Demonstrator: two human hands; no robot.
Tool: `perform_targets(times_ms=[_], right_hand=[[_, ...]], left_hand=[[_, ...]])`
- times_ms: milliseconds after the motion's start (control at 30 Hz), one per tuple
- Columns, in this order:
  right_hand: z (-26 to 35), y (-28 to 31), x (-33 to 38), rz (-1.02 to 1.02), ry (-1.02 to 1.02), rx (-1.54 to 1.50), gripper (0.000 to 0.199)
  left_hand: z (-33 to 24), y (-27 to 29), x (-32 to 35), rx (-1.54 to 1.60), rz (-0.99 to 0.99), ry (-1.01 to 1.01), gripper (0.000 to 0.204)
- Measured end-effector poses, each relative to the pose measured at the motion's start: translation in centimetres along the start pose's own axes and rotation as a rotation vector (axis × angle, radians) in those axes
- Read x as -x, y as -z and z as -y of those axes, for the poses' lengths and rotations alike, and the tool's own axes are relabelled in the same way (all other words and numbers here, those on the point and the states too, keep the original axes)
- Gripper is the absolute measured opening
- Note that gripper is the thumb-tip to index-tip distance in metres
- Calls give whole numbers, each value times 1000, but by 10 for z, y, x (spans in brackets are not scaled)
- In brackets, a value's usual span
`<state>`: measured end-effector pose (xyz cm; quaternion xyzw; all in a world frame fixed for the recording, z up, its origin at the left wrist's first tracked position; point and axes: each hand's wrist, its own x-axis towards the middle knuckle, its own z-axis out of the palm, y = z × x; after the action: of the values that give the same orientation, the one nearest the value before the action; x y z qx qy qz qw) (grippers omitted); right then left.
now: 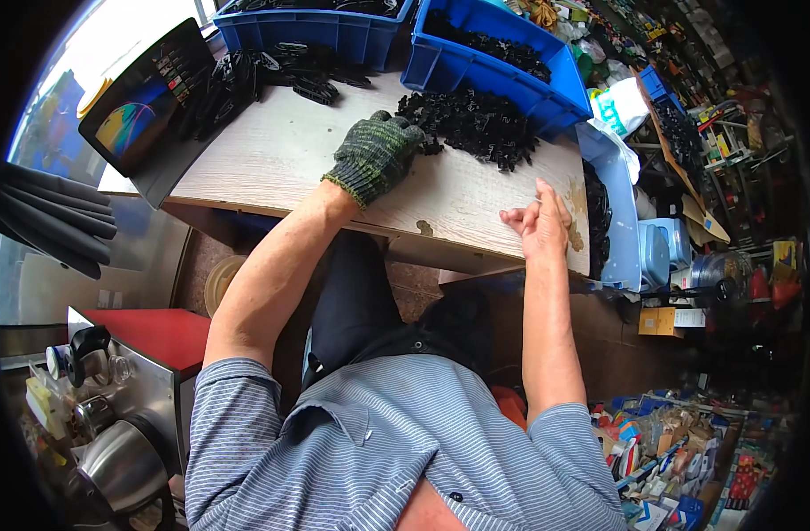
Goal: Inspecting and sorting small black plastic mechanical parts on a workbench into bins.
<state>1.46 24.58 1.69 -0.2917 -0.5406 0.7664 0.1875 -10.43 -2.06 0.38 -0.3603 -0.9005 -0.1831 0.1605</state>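
A dark green knitted glove covers my left hand (376,157), which is closed at the left side of a pile of small black plastic parts (476,128). Its curled fingers touch or nearly touch the pile's edge, and whatever they hold is hidden. Bare and raised over the table's front right part, my right hand (545,221) has its fingers partly bent and apart, with nothing visible in them. Long black plastic pieces (308,75) lie in a heap at the table's back left. Under both hands is the pale wood-grain table (272,150), its surface chipped near the front edge.
Two blue bins (312,34) (547,93) with black parts stand along the back. A lighter blue bin (622,212) adjoins the table's right end. A tablet-like screen (144,102) leans at the left. A steel kettle (126,465) sits lower left; crowded goods (679,442) fill the right.
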Motion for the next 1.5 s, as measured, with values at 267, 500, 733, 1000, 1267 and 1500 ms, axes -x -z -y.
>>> perform_targets(times_ms=[267, 500, 733, 1000, 1267, 1500], right_hand=[[-19, -23, 11, 296, 88, 101, 22], [-22, -35, 16, 372, 14, 103, 21], [-26, -63, 27, 537, -55, 106, 31], [-32, -71, 29, 628, 0, 187, 30], [-31, -72, 36, 646, 60, 245, 25], [-41, -66, 31, 633, 156, 177, 20]], left_hand=[[-10, 0, 13, 32, -146, -41, 16], [-9, 6, 20, 117, -286, -62, 24], [-31, 19, 37, 242, -414, -143, 25], [-36, 16, 42, 248, -366, -154, 26], [-36, 17, 45, 292, -259, -120, 23], [-5, 28, 33, 151, -290, 274, 28]])
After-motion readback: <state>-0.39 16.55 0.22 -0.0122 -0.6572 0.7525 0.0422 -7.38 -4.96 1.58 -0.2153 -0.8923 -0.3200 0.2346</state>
